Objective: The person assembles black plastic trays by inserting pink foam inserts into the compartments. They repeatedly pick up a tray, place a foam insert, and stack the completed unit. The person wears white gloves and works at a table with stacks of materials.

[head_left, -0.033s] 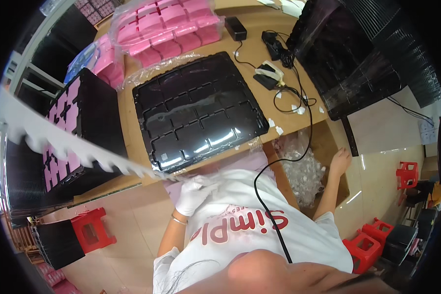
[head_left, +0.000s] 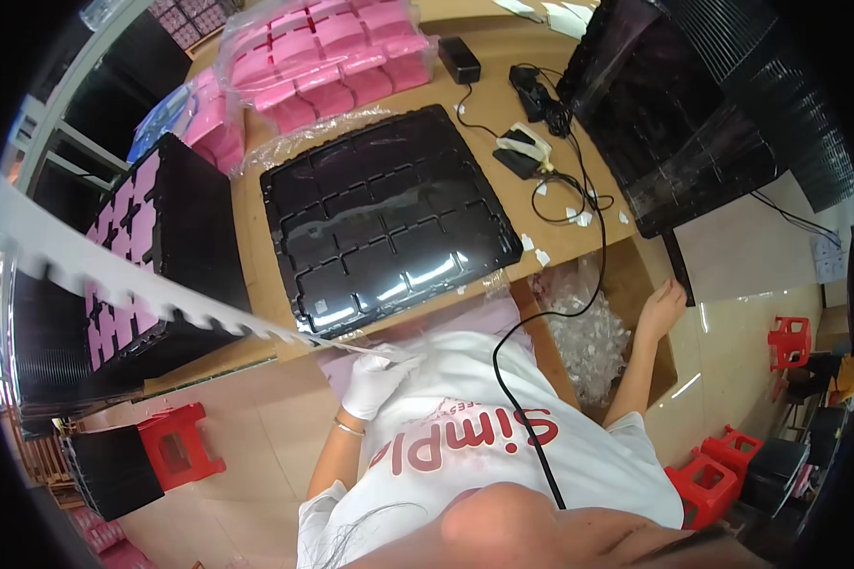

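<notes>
In my left hand [head_left: 376,382], which wears a white glove, the fingers are closed around the end of a long white strip [head_left: 152,283] with a scalloped, tooth-like edge. From there the strip rises toward the upper left, close to the camera. Just beyond the left hand lies a shiny black moulded plastic tray [head_left: 389,213] on the table. My right hand [head_left: 667,303] is bare and held out to the right, its fingers curled together beside a dark strip [head_left: 679,269] at the table's side. Whether those fingers hold anything small is too unclear to see.
Pink parts in clear film [head_left: 327,57] stand at the back of the table [head_left: 562,248]. Black trays flank it left and right. A black cable [head_left: 593,275] crosses my front. A box of crumpled clear plastic [head_left: 584,337] sits below; red stools [head_left: 704,484] stand on the floor.
My right hand has risen slightly toward the dark strip's side. The left hand keeps its grip on the white strip, and the whole view has shifted a little.
</notes>
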Demonstrator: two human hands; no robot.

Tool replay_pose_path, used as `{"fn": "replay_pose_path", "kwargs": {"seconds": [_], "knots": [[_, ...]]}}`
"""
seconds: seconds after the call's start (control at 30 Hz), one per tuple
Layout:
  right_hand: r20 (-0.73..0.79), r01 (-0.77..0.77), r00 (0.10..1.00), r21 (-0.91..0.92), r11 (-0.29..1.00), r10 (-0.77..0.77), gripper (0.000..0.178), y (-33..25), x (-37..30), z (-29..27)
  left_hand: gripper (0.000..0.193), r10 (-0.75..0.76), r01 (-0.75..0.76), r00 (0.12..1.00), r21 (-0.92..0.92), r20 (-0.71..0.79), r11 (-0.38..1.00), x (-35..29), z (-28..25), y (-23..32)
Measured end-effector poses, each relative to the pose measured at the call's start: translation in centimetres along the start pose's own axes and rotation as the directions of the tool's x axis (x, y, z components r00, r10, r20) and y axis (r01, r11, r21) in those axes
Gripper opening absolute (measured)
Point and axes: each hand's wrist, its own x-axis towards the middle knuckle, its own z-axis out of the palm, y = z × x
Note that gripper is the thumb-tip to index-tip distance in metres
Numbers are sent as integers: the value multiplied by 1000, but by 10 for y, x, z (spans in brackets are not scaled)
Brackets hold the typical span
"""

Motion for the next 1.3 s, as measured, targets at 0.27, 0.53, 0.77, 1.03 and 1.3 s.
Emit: {"fn": "replay_pose_path", "kwargs": {"seconds": [0.27, 0.53, 0.77, 1.03, 1.3], "knots": [[-449, 599, 676, 797, 81, -584, 19, -374, 83, -73, 29, -158, 116, 985, 431, 62, 895, 23, -3, -89], [-377, 671, 315, 737, -76, -871, 28, -634, 188, 60, 42, -103, -15, 988, 730, 116, 684, 45, 4, -102], [1, 613, 7, 790, 5, -1000, 20, -664, 190, 39, 33, -223, 191, 973, 340, 59, 921, -18, -57, -21], [186, 496, -4, 853, 160, -982, 15, -669, 206, 50, 24, -605, 586, 789, 165, 108, 793, -23, -150, 76], [-226, 460, 472, 888, 19, -852, 20, -667, 187, 48, 30, -316, 261, 786, -177, -532, 949, 32, -166, 72]]}}
